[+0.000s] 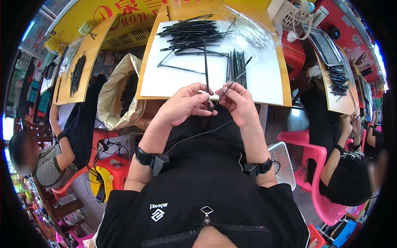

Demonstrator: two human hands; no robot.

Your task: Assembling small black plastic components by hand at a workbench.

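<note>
pinched shut, the left hand (182, 106) has thumb and fingers closed on a thin black stick (206, 62) that stands nearly upright, its top reaching over the table. the right hand (245, 108) is likewise closed, thumb against fingertips, on a second black stick (243, 69) that slants down toward the left. both sticks are above the near edge of the table (285, 78), in front of the person's chest, and their lower ends come together by the left fingertips; whether they touch i cannot tell. a small pale bit shows there, too tiny to make out.

on the white board (173, 84) lies a loose pile of black sticks (188, 33), with a bent stick (182, 69) in front of it. a neater bundle (236, 62) lies to the right, behind the right hand, and clear plastic wrap (254, 33) is spread beyond. left of the table a brown paper bag (134, 70) stands open with dark things inside. people sit at other tables on both sides.
</note>
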